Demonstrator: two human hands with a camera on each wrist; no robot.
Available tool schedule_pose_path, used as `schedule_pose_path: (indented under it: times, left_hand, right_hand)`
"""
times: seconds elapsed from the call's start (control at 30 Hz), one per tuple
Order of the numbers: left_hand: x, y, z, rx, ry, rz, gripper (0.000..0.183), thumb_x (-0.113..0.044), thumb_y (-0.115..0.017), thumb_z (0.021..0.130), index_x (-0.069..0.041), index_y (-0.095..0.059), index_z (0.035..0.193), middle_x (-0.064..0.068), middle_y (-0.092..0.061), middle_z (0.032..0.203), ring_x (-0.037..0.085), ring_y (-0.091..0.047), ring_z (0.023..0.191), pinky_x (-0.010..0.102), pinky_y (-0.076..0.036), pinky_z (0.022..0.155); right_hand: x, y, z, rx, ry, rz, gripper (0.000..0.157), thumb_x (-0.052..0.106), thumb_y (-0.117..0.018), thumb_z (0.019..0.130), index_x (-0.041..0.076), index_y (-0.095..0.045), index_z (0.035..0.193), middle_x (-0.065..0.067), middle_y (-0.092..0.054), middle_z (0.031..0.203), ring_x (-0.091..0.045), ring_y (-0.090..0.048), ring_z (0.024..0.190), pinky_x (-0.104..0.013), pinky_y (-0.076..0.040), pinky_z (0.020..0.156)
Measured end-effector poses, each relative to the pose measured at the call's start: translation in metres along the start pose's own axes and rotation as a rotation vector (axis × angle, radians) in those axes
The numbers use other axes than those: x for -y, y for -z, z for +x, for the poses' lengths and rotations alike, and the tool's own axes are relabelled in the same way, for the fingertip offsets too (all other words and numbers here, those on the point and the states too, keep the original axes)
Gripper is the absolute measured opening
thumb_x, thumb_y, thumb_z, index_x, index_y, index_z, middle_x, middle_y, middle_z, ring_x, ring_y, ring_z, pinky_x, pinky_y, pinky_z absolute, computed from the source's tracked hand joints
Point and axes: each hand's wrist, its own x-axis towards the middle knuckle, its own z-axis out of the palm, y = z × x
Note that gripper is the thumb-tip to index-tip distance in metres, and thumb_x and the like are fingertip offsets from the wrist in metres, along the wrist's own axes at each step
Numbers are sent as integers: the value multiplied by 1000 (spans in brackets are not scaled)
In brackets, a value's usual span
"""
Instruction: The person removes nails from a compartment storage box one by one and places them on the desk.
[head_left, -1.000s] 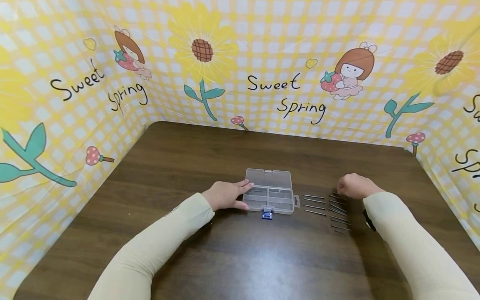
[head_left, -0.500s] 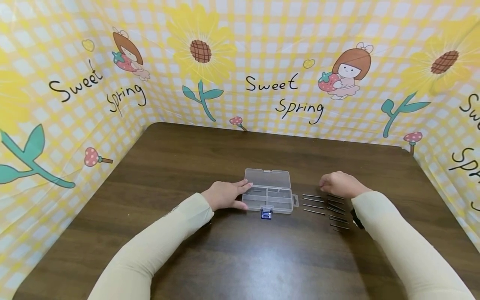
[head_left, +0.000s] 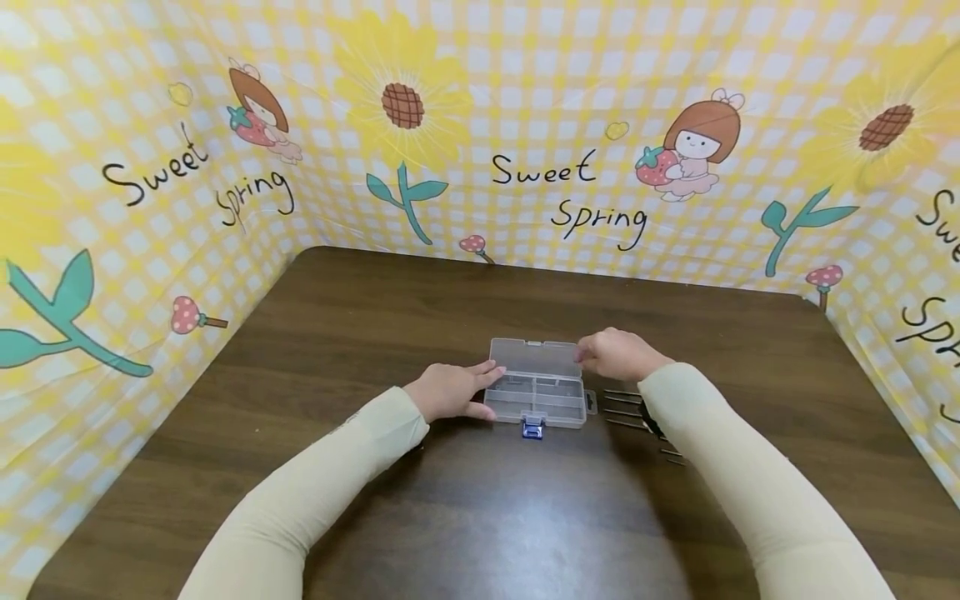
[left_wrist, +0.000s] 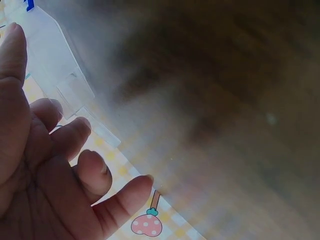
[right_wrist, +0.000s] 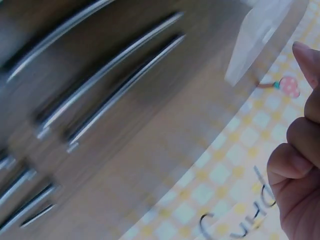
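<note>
A clear plastic compartment box (head_left: 560,406) lies on the brown table with its lid (head_left: 534,357) raised at the back and a blue latch (head_left: 533,428) in front. Small thin pieces lie in its rear compartments. My left hand (head_left: 450,389) steadies the box's left side, fingers spread and thumb at the front corner. Over the lid's right edge hovers my right hand (head_left: 618,355), fingers curled; whether they pinch anything is hidden. Right of the box, long nails (head_left: 624,411) lie in a row, also seen as nails (right_wrist: 125,90) in the right wrist view. Shorter nails (head_left: 672,457) lie partly under the right sleeve.
A clear hanging tab (head_left: 591,402) sticks out from the box's right side. Yellow checked cloth (head_left: 450,192) with printed flowers and words stands along the table's back and sides. Dark wood table (head_left: 465,517) stretches in front of the box.
My right hand has moved left from the shorter nails, past the long ones, to the lid's right edge. The left hand and box have stayed in place.
</note>
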Motion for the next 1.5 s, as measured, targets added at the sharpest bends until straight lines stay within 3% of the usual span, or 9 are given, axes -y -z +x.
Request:
schedule_pose_path:
  times: [0.4, 0.6, 0.83, 0.97, 1.07, 1.27, 1.37, 1.5]
  left_hand:
    - [2, -4, 2, -14, 9, 22, 79, -60, -58, 84, -21, -36, 150, 1, -36, 152, 25, -62, 109, 32, -46, 55]
    - [1, -1, 1, -15, 3, 28, 78, -59, -57, 85, -21, -36, 150, 1, -36, 152, 25, -63, 108, 32, -44, 52]
    - [2, -1, 2, -17, 3, 45, 78, -60, -57, 85, -23, -35, 150, -1, -36, 152, 23, -65, 103, 31, -41, 48]
    - [2, -2, 2, -9, 4, 43, 79, -59, -57, 85, -23, -35, 150, -1, -35, 152, 23, -65, 103, 31, -40, 48]
    - [2, -2, 2, -6, 3, 37, 79, -59, -57, 85, -22, -34, 150, 0, -34, 153, 23, -65, 103, 31, -40, 48]
    - [2, -2, 1, -14, 5, 35, 79, -59, -57, 85, -22, -35, 150, 0, -35, 152, 23, -66, 98, 30, -37, 46]
    - [2, -2, 1, -14, 4, 44, 79, -59, -57, 85, -22, -35, 150, 0, -35, 152, 23, -67, 96, 29, -36, 45]
    - [1, -2, 1, -11, 9, 59, 79, -59, -57, 84, -22, -35, 150, -1, -35, 152, 21, -67, 77, 27, -30, 43]
  right_hand:
    - [38, -8, 33, 78, 55, -30, 18, 26, -68, 90, 11, -75, 98, -1, -72, 97, -16, -66, 86, -37, -52, 78]
    - [56, -11, 47, 127, 92, -73, 17, 23, -67, 90, 11, -76, 98, 0, -72, 96, -13, -66, 84, -34, -53, 77]
    - [71, -14, 55, 205, 106, -161, 19, 16, -67, 90, 11, -75, 106, -4, -72, 102, -20, -65, 93, -39, -52, 80]
    - [73, -16, 56, 232, 144, -220, 13, 13, -64, 91, 10, -76, 95, -3, -70, 89, -18, -62, 79, -37, -52, 73]
    - [73, -18, 57, 241, 161, -249, 12, 10, -62, 91, 11, -74, 88, -2, -68, 81, -15, -57, 70, -34, -50, 68]
    - [75, -21, 59, 219, 127, -249, 13, 10, -64, 90, 11, -76, 89, -3, -70, 88, -16, -61, 75, -37, -53, 72]
    - [76, -23, 60, 187, 118, -254, 12, 10, -66, 88, 13, -76, 82, -2, -69, 82, -16, -59, 70, -38, -53, 67]
    - [76, -26, 61, 161, 119, -264, 14, 10, -68, 86, 14, -73, 74, 1, -66, 75, -15, -55, 64, -38, -52, 63]
